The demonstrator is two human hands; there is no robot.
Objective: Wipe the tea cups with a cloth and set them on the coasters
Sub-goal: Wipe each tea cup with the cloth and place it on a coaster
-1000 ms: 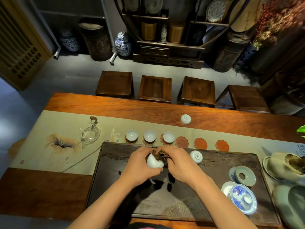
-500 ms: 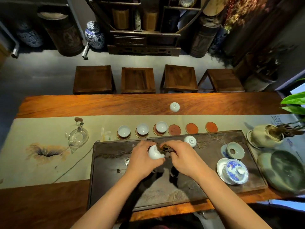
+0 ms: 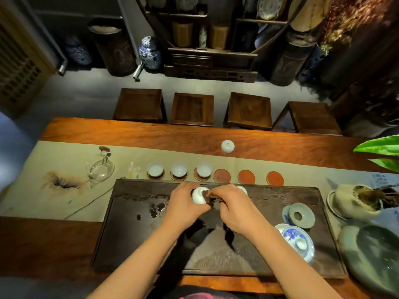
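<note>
My left hand (image 3: 185, 206) grips a small white tea cup (image 3: 199, 195) over the dark tea tray (image 3: 133, 223). My right hand (image 3: 233, 207) pinches a dark brown cloth (image 3: 212, 198) against the cup's mouth. Three white cups (image 3: 179, 169) stand upright on the left three coasters. Three round red-brown coasters (image 3: 246, 176) to their right are bare. Another white cup (image 3: 243, 189) sits on the tray, mostly hidden behind my right hand. One more cup (image 3: 227, 146) lies upside down on the wooden table beyond the runner.
A glass pitcher (image 3: 101, 169) stands at the left on the beige runner. A blue-and-white lidded bowl (image 3: 299, 241) and a celadon strainer (image 3: 301, 215) sit on the tray's right. Pottery (image 3: 354, 200) crowds the right edge. Several stools (image 3: 192, 108) stand beyond the table.
Both hands stay together on the cup and cloth, shifted slightly farther up the tray. The camera view has tilted and shifted; the cups on the coasters have not moved.
</note>
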